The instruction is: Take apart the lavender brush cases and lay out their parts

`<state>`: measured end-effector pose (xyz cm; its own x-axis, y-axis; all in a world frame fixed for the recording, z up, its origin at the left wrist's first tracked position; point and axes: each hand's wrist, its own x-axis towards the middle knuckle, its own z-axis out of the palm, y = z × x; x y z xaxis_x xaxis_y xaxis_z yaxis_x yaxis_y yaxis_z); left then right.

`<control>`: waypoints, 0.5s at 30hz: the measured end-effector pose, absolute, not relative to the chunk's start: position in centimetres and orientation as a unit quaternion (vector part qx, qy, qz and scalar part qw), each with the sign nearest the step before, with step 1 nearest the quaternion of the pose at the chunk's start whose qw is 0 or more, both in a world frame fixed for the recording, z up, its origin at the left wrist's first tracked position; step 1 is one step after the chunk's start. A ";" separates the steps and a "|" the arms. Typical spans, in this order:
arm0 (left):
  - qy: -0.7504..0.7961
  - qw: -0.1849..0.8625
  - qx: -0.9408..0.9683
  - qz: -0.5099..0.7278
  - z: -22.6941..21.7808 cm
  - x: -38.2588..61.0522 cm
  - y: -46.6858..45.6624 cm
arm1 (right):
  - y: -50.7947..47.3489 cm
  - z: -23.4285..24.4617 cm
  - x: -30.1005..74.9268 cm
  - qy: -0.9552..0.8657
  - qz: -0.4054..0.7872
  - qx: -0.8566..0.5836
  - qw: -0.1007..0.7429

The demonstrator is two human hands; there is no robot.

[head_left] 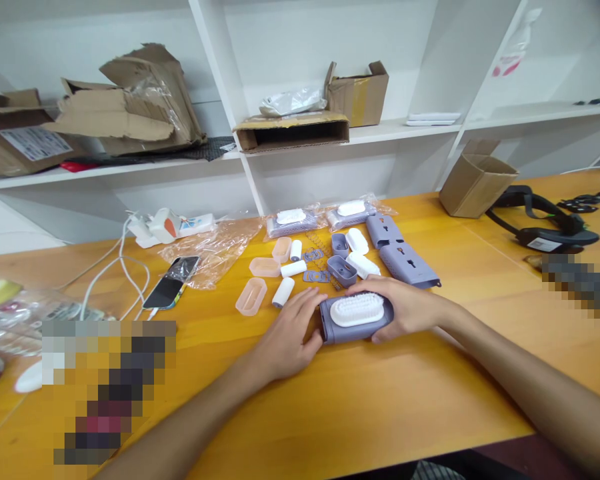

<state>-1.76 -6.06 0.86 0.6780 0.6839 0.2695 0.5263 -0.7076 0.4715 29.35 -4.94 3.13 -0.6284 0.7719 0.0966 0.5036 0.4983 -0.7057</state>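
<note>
A purple-grey scrub brush unit (341, 333) lies on the wooden table, its white oval bristle head (357, 310) facing up. My right hand (405, 308) is closed around its right end, thumb on the near side and fingers over the far side. At the left end, the fingertips and thumb of my left hand (291, 337) pinch the two corners. Just beyond lie two purple-grey casing shells (407, 263), small purple-grey cups (342, 271), loose white brush heads (363, 265), white cylinders (283, 292), peach translucent containers (251, 297) and flat grey plates (317, 275).
Two bagged brush units (293, 223) stand near the shelf. A phone (171, 283), a power strip (195, 225) with cables and crumpled clear plastic (220, 247) are left. A cardboard box (477, 180) and black headset (550, 227) are right. The white shelf (400, 131) holds more boxes.
</note>
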 end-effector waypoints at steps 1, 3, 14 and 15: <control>0.334 0.184 0.899 0.218 0.9 -1.7 -6.0 | -4.9 3.1 29.4 -0.842 0.327 -0.377 0.206; 0.320 0.196 0.901 0.217 1.2 -1.7 -6.0 | -4.9 3.1 29.4 -0.843 0.325 -0.375 0.207; 0.296 0.214 0.904 0.223 2.2 -1.4 -6.1 | -4.9 2.9 29.5 -0.844 0.321 -0.376 0.207; 0.295 0.214 0.904 0.222 2.2 -1.4 -6.1 | -4.9 2.9 29.6 -0.844 0.321 -0.376 0.207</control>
<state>-1.44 -6.09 2.16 0.7264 0.6296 0.2757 0.4390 -0.7336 0.5188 29.55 -4.91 2.90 -0.6311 0.7681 0.1084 0.5021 0.5111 -0.6976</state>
